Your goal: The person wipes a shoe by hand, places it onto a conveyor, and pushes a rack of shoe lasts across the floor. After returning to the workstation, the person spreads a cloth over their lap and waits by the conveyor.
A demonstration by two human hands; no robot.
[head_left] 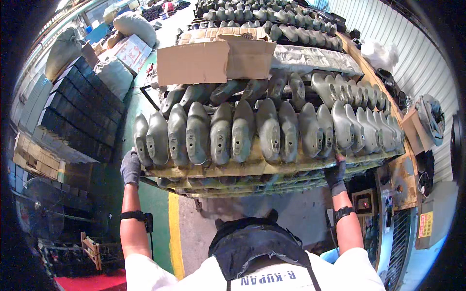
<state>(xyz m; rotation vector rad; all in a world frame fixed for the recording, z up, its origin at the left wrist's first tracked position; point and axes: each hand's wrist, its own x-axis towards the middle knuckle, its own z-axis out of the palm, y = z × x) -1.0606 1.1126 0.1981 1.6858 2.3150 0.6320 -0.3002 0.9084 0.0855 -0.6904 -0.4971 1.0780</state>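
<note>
Before me stands a rack with several tiers, its front wooden edge (262, 167) running across the view. Grey-green shoe lasts (221, 133) line the top tier in rows, their holed ends toward me. At the rack's left front corner, my left hand (130, 167), in a grey glove, is closed on the frame. My right hand (335, 174), also gloved, grips the front edge right of the middle, below the lasts. Its thumb lies over the edge, and its other fingers are mostly hidden. More lasts show on the tier below.
Torn cardboard (194, 63) lies over the lasts farther back. On the left rise stacked dark boxes (77, 106) and pale sacks (136, 28), with a standing fan (41, 206) nearer. A wooden ledge (403, 140) and a corrugated wall run along the right. A yellow line (175, 233) marks the floor.
</note>
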